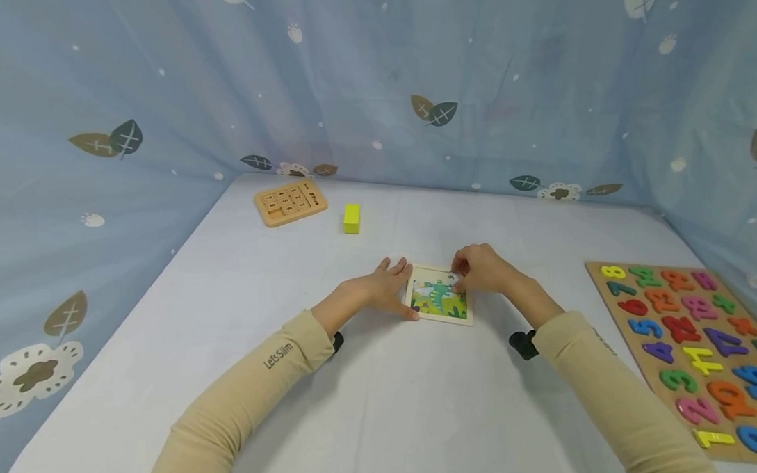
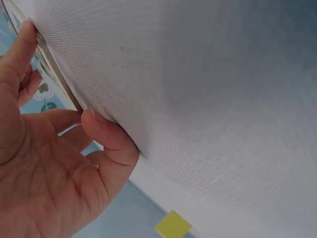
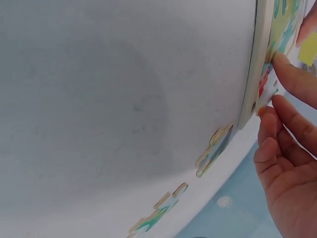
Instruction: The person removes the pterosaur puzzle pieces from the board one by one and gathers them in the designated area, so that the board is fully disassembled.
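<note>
A small wooden jigsaw puzzle (image 1: 439,303) with a green dinosaur picture lies flat in its pale frame. My left hand (image 1: 383,290) holds the frame's left side, thumb at the near corner and fingers at the far one. In the left wrist view the left hand (image 2: 64,144) touches the frame's thin edge (image 2: 59,74). Over the far right corner, my right hand (image 1: 482,269) pinches a whitish puzzle piece (image 3: 268,90) between thumb and fingers; the fingers partly hide it. Two loose puzzle pieces (image 3: 215,149) lie beside the frame in the right wrist view.
Behind the puzzle stands a yellow block (image 1: 351,218). A wooden number slide puzzle (image 1: 290,203) lies at the back left. On the right is a board of colourful numbers (image 1: 689,337). A blue patterned curtain (image 1: 373,90) borders the white table (image 1: 384,403).
</note>
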Available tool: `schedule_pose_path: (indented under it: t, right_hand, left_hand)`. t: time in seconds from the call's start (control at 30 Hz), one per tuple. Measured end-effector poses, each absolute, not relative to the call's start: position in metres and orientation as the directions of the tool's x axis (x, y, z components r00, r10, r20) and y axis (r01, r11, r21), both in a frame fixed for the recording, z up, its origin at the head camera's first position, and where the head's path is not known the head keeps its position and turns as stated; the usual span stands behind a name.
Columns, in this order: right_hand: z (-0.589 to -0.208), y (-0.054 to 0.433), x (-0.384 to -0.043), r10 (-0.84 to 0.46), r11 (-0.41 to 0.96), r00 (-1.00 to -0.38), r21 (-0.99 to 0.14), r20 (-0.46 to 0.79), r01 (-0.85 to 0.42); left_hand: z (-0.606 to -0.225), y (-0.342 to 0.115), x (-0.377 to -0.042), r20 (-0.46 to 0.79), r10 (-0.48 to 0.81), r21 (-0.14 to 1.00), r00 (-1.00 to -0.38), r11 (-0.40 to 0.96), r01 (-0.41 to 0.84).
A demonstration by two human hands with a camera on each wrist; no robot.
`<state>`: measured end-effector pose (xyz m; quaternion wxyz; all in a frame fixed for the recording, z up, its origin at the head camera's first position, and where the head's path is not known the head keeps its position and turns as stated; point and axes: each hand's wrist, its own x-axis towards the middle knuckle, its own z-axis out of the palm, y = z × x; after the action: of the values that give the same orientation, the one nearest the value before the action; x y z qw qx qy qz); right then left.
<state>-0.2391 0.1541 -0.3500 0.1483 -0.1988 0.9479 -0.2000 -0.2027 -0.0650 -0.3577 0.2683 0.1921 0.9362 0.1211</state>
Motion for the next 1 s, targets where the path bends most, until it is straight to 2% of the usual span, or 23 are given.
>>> schedule_pose_path:
  t: [0.6, 1.0]
  right_hand:
    - [-0.361, 0.159, -0.222, -0.411, 0.805, -0.912, -0.476, -0.017, -0.354]
    - [-0.357, 0.157, -0.216, -0.487, 0.817, -0.872, -0.321, 0.059, -0.478]
  left_hand:
    - [-0.356, -0.065, -0.202, -0.458, 0.427, 0.324, -0.779, 0.897, 0.302]
    - [-0.359, -0.064, -0.203, -0.461, 0.43, 0.325, -0.777, 0.896, 0.303]
